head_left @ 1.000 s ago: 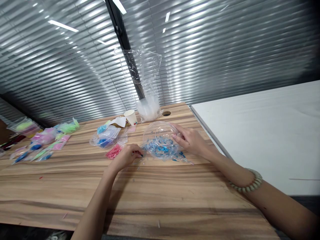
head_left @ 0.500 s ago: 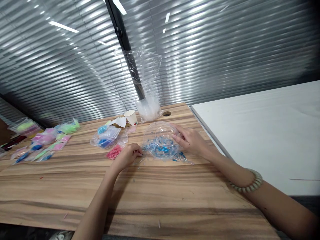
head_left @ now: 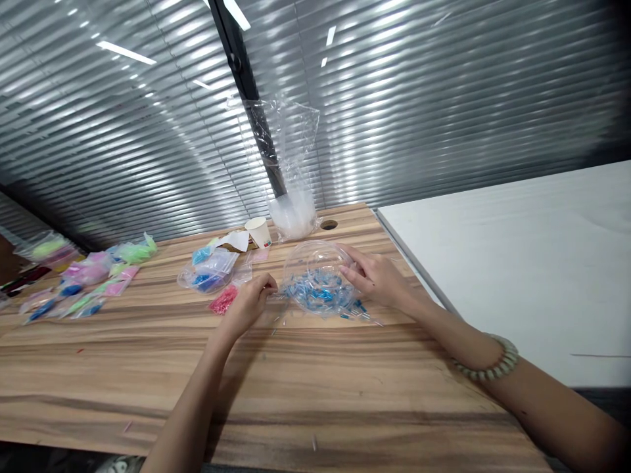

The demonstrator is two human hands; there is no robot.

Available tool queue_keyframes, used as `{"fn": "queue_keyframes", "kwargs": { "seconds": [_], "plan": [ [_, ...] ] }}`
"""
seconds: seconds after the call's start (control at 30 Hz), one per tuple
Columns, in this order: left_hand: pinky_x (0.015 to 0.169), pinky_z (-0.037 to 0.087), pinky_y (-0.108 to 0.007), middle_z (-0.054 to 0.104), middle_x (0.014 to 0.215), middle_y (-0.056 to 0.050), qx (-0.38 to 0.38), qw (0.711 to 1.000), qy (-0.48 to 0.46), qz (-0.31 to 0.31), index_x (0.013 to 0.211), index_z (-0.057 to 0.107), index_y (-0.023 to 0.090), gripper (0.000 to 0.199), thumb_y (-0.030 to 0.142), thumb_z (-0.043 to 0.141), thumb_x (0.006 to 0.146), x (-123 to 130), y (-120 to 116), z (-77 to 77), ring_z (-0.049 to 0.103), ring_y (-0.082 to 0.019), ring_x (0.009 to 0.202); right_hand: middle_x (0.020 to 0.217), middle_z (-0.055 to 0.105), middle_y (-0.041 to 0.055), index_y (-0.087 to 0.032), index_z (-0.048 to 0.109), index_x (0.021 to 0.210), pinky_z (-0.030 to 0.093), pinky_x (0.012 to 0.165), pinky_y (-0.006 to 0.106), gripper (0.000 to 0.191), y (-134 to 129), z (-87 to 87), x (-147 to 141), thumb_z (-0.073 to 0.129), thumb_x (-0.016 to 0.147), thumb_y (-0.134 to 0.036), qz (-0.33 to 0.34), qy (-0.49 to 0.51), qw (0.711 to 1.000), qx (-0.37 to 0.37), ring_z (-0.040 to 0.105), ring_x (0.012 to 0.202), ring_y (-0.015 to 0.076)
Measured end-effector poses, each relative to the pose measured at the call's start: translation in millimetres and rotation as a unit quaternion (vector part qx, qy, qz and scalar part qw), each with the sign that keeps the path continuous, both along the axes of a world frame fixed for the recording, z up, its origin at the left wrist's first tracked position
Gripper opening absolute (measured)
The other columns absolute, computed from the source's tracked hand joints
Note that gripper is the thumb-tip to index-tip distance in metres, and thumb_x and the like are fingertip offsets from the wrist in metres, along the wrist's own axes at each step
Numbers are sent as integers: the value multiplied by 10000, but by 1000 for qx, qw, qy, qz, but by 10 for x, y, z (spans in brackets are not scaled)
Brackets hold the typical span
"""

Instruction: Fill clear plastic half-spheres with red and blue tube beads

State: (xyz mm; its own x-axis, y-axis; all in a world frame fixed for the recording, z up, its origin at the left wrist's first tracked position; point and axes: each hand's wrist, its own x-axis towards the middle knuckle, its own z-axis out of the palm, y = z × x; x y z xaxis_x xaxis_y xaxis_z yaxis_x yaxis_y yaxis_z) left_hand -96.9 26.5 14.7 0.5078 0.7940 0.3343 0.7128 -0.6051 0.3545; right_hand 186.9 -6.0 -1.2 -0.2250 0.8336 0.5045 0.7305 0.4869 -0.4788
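A pale pink sliver (head_left: 314, 443) lies near the front edge of the wooden table (head_left: 315, 387). Farther in, a bracelet (head_left: 493, 364) of pale beads circles the right forearm. Loose blue and clear tubes (head_left: 362, 315) lie on the wood just beside the lower right edge of the bowl (head_left: 300, 255), which sits on the table between the two hands. The bowl is round, see-through plastic, with pale glints and circular ridges. Short, thin tubes (head_left: 323, 294), bright blue mixed with clear, show in a jumble across its lower half. The left hand (head_left: 250, 301) is just left of it, fingers bent inward with the tips close together; I cannot tell whether they pinch anything. The right hand (head_left: 377, 276) grips the bowl's right side, thumb and fingers slightly parted around the edge. Red pieces (head_left: 223, 299) lie beside the left hand. Beyond are bags (head_left: 213, 272) with blue contents, a white cup (head_left: 259, 232) and a tall clear sack (head_left: 294, 213); behind them hang metallic blinds (head_left: 434, 105).
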Motion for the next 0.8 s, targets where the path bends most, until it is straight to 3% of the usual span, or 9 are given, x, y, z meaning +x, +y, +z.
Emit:
{"fn": "queue_keyframes", "kwargs": {
  "seconds": [0.3, 0.8],
  "plan": [
    [662, 492, -230, 668, 753, -15, 162, 981, -100, -49, 758, 570, 178, 97, 126, 527, 827, 89, -67, 17, 633, -128, 725, 752, 677, 37, -143, 469, 1330, 357, 577, 258, 525, 6, -4, -2, 357, 915, -444, -6, -7, 1000, -7, 585, 606, 186],
    [666, 514, -258, 691, 808, -45, 213, 959, -112, -147, 846, 631, 185, 95, 113, 571, 836, 236, -141, -73, 635, -135, 750, 802, 695, 58, -131, 469, 1331, 377, 590, 262, 527, 3, 3, -11, 350, 917, -434, -6, -9, 1000, -12, 603, 639, 196]
  ]
}}
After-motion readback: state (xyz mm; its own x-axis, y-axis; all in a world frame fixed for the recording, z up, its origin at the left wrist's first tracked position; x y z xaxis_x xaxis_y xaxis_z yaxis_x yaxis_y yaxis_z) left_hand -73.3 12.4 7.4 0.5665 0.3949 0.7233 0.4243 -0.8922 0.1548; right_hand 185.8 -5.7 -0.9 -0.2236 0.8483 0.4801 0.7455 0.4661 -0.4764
